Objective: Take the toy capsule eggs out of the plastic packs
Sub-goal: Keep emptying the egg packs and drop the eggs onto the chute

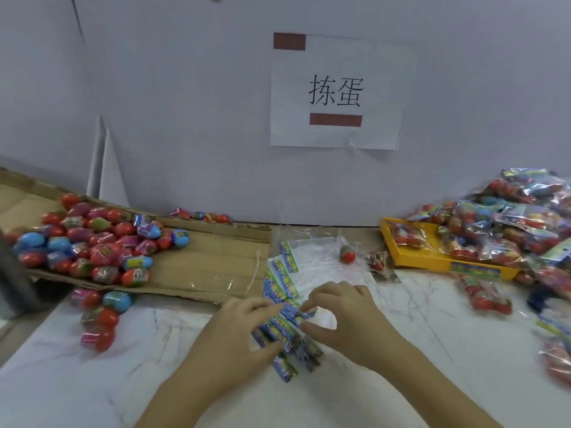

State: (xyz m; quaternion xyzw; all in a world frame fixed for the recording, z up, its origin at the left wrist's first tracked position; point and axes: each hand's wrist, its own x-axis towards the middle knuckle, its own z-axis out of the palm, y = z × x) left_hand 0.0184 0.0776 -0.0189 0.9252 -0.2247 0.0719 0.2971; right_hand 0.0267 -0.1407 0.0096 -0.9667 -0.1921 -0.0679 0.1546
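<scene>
Tabletop centre: both hands on emptied pack headers

Marbled tabletop (92,381), white wall behind. The left hand (238,332) and right hand (343,316), fingers curled, pinch one bundle of pack headers (284,335) whose long axis runs toward the front edge. Full packs (509,230) are heaped at the right edge, likely nearer the right hand. Freed eggs (92,242) lie on cardboard (210,257) at the left edge.

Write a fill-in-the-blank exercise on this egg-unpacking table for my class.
The loose eggs lie piled on flattened ____.
The full packs heap over a ____ tray.
The left hand and right hand grip the header bundle ____ the eggs and the packs.
Missing words: cardboard; yellow; between.
</scene>
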